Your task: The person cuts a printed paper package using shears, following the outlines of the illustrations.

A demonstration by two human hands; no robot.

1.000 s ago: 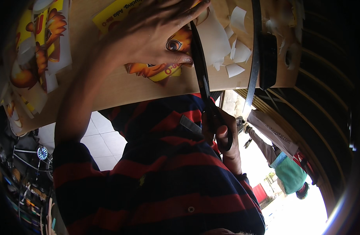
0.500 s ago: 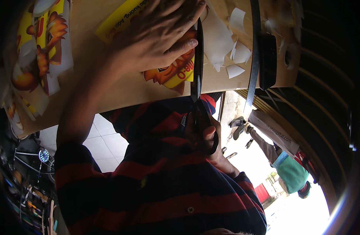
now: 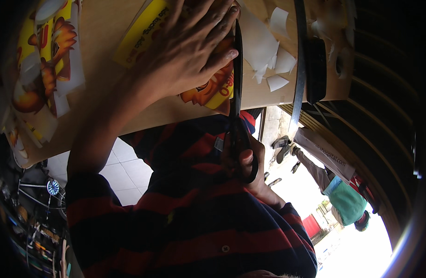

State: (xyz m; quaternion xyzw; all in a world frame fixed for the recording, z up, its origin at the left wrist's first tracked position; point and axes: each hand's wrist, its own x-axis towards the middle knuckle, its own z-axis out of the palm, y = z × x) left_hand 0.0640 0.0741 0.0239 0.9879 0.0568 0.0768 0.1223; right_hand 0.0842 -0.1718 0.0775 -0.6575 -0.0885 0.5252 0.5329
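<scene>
My left hand (image 3: 190, 51) lies flat on a yellow printed sheet (image 3: 146, 34) with an orange cartoon figure, fingers stretched out and slightly apart. Much of the sheet is hidden under this hand and forearm. In my right hand (image 3: 252, 160) is a pair of black-handled scissors (image 3: 238, 78), fingers wrapped round the handles in front of my body. The long dark blades point away from me, along the sheet's right edge and close to my left fingertips. Whether paper sits between the blades, I cannot tell.
White paper scraps (image 3: 278, 82) lie right of the scissors on the brown tabletop (image 3: 101, 83). Beyond them are a metal ruler (image 3: 300, 60) and a black oblong object (image 3: 317, 69). Several printed cutouts (image 3: 48, 60) pile up at left. A person in green (image 3: 345, 199) is outside at right.
My left hand and the printed sheet have shifted slightly to the right and toward me. The scissors have moved only a little; my right hand stays round their handles.
</scene>
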